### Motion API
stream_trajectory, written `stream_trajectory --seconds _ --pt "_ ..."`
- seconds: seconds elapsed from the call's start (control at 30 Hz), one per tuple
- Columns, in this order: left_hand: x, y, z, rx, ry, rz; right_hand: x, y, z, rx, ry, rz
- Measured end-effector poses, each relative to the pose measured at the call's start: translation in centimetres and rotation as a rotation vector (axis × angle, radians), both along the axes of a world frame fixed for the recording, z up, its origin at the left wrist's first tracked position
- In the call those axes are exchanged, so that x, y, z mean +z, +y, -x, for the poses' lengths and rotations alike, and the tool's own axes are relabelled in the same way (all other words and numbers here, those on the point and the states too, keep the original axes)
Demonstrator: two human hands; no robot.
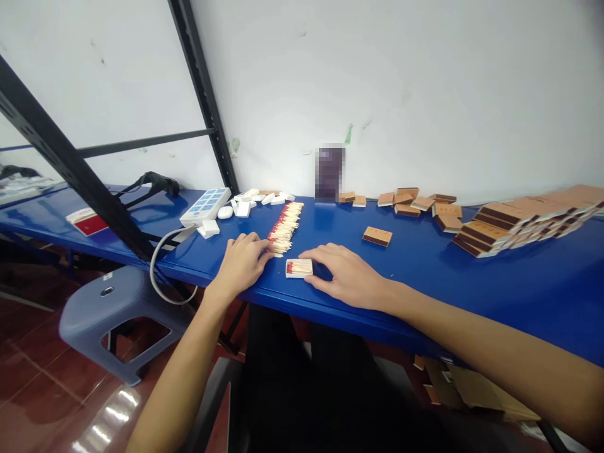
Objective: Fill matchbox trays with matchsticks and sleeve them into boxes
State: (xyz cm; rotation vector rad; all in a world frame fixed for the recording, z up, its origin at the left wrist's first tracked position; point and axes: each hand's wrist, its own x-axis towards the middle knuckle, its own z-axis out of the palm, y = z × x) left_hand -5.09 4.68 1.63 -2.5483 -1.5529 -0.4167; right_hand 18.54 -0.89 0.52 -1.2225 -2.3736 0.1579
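My right hand (346, 274) holds a small white matchbox tray (299, 275) between thumb and fingers at its right end. Red-headed matches lie inside the tray, which rests on the blue table near its front edge. My left hand (245, 261) is at the near end of a long pile of matches (285, 228), its thumb and fingertips closed together on matches there. Just what sits between those fingertips is partly hidden. Beyond my right hand, a closed matchbox (377, 236) lies alone on the table.
Stacked matchboxes (514, 220) fill the right side, with loose ones (410, 200) along the wall. White trays (243, 208) lie at back left beside a power strip (206, 206) with a cable. A black metal post (85, 163) rises left, above a plastic stool (123, 308).
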Motion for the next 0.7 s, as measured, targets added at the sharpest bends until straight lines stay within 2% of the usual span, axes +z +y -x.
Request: stream_trajectory --seconds 0.4,0.7 --pt "-0.12 -0.14 0.26 -0.079 0.079 0.071 0.22 -0.31 0.03 -0.036 0.031 0.02" --pt "-0.48 0.16 0.59 -0.116 0.065 0.048 0.26 -0.28 0.11 -0.036 0.02 0.031"
